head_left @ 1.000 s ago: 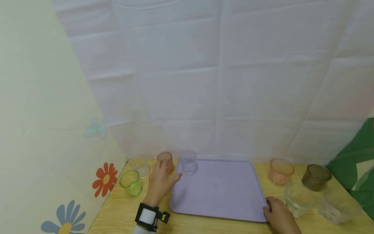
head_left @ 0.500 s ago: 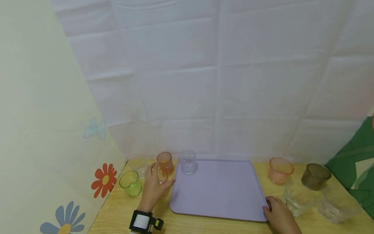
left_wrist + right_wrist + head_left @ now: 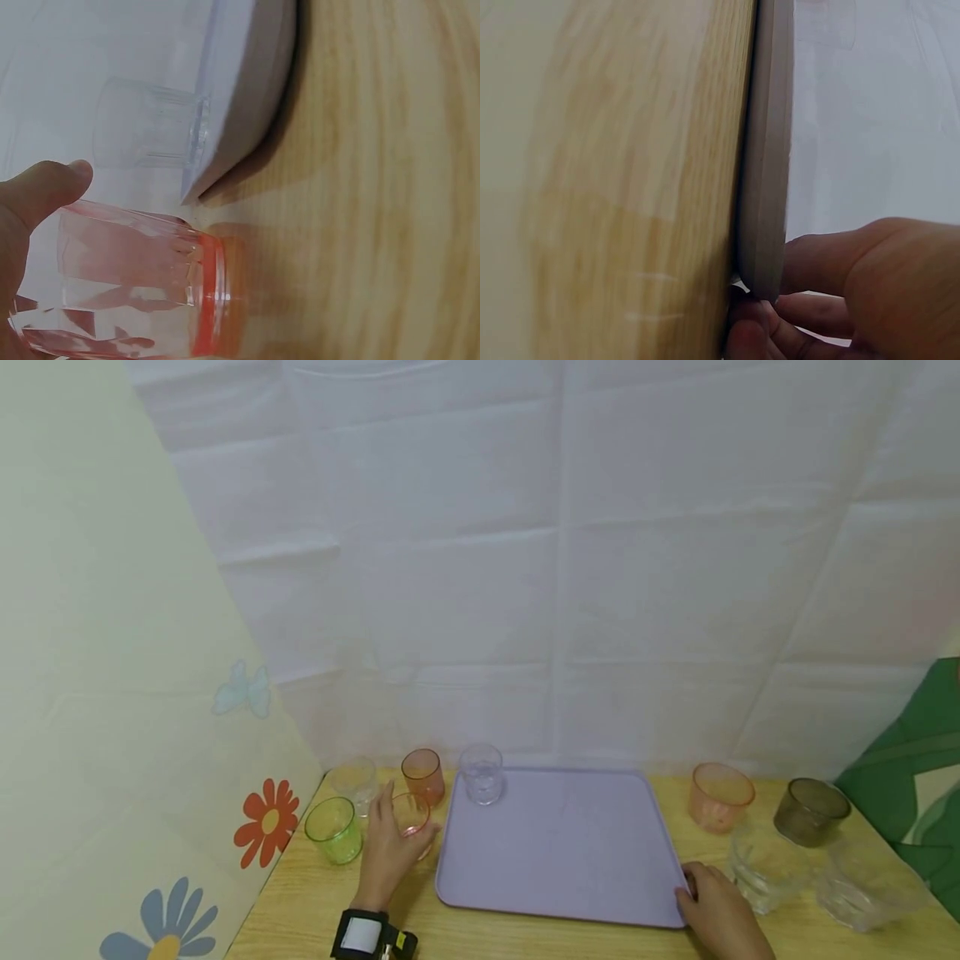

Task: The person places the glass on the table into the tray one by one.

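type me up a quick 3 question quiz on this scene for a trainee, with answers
1. Multiple choice: what does the right hand grip? A) a clear bowl B) the tray C) the dark bowl
2. True or false: a clear cup stands at the tray's far left corner.
3. Fill in: the tinted cup at the left hand is ___ in colour.

Key: 1. B; 2. true; 3. pink

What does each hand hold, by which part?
The right hand grips the tray by its near right corner; left hand around a pink glass, grip unclear.
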A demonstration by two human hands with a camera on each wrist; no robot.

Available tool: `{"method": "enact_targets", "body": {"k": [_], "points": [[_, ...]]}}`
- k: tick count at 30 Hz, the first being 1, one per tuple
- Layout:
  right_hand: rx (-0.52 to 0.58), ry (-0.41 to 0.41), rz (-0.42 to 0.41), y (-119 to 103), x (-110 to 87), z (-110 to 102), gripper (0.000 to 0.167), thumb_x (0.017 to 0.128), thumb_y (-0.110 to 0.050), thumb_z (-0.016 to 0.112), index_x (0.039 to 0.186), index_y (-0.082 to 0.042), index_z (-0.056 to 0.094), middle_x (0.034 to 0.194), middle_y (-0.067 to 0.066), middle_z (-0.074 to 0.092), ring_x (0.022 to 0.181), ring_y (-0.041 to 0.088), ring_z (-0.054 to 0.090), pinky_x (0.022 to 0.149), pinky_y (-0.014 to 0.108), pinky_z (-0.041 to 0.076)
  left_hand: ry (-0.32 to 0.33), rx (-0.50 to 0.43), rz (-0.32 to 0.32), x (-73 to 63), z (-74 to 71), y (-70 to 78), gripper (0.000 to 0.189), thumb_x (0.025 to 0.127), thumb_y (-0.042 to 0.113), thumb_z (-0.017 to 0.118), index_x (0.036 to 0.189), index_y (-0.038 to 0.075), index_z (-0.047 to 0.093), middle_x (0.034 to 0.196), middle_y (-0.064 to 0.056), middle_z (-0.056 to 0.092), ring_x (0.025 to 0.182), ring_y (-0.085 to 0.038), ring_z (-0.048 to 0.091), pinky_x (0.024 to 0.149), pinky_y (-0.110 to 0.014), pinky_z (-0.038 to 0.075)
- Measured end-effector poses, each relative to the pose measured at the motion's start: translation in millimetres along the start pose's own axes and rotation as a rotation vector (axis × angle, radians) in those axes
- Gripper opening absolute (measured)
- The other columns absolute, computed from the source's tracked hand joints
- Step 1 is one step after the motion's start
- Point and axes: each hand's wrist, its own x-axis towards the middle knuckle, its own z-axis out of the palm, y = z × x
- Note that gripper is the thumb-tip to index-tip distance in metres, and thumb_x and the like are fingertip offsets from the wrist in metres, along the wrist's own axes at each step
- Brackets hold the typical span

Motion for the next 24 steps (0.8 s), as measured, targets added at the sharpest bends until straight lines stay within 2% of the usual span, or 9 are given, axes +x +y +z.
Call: {"method": "enact_targets", "body": {"k": [5, 14, 19, 24], "points": [[-0.002, -0.007, 0.01, -1.0, -0.2, -0.5, 0.035, 0.092, -0.008, 0.07, 0.116, 0.017, 0.064, 0.096, 0.016, 0.069, 0.092, 0.034, 0.068, 0.082, 0.057, 0.055, 0.011, -0.053, -0.043, -3.1, 3.6, -4.2, 0.105, 0.077, 0.032, 0.095, 0.159, 0.0, 0.038, 0.135, -0.026, 0.057, 0.119, -0.043, 0.067, 0.093, -0.059, 0.059], [0.001, -0.007, 0.014, -0.7, -0.9, -0.1, 0.036, 0.093, -0.008, 0.07, 0.117, 0.017, 0.064, 0.097, 0.017, 0.07, 0.093, 0.034, 0.068, 0.082, 0.057, 0.055, -0.017, -0.234, -0.155, -4.3, 5.4, -5.7, 0.1, 0.077, 0.025, 0.095, 0.152, -0.011, 0.039, 0.13, -0.028, 0.061, 0.121, -0.048, 0.064, 0.104, -0.061, 0.053], [0.0, 0.006, 0.0, 0.0, -1.0, 0.3, 0.036, 0.093, -0.008, 0.069, 0.117, 0.017, 0.064, 0.099, 0.018, 0.07, 0.094, 0.037, 0.069, 0.083, 0.058, 0.055, -0.041, -0.232, -0.193, -5.3, 4.7, -5.4, 0.096, 0.08, 0.028, 0.094, 0.15, -0.01, 0.041, 0.131, -0.03, 0.063, 0.121, -0.048, 0.065, 0.102, -0.061, 0.055], [0.004, 0.003, -0.003, 0.6, 0.1, 0.8, 0.035, 0.092, -0.008, 0.069, 0.117, 0.017, 0.064, 0.099, 0.019, 0.07, 0.095, 0.038, 0.069, 0.084, 0.059, 0.055, -0.04, -0.238, -0.196, -6.8, 5.0, -7.6, 0.097, 0.08, 0.029, 0.094, 0.151, -0.009, 0.04, 0.13, -0.029, 0.064, 0.118, -0.047, 0.068, 0.098, -0.059, 0.057]]}}
